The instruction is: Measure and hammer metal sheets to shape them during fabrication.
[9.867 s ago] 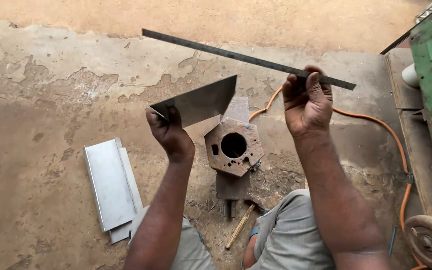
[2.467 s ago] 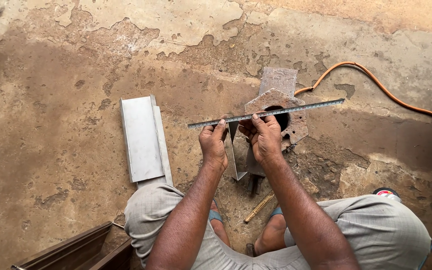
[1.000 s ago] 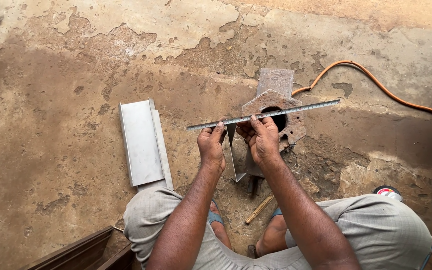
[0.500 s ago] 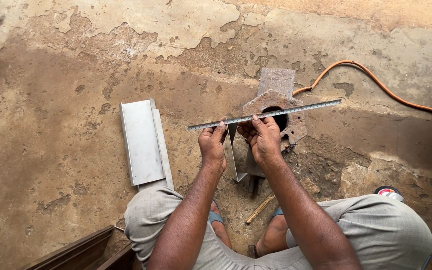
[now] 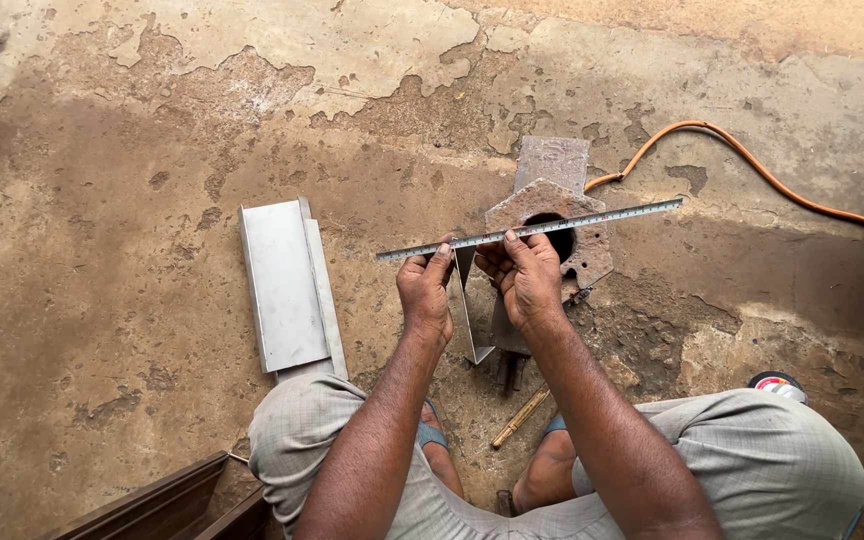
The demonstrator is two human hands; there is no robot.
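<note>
A long steel ruler [image 5: 592, 219] lies level across a rusty metal block with a round hole [image 5: 592, 250], which stands on the concrete floor. My left hand [image 5: 425, 290] pinches the ruler near its left end. My right hand [image 5: 524, 280] presses the ruler with the thumb and fingers just left of the hole. Between my hands an angled sheet-metal piece [image 5: 469, 310] stands on edge, under the ruler and partly hidden by my right hand.
Stacked grey sheet-metal pieces [image 5: 285, 285] lie to the left. An orange hose [image 5: 782, 190] curves across the floor at right. A wooden-handled tool [image 5: 520, 415] lies between my knees. Dark metal bars [image 5: 162, 505] are at the bottom left.
Nearly ten seconds ago I held the ruler and the sheet piece up in the air. Over the last second both hands stay put on the ruler.
</note>
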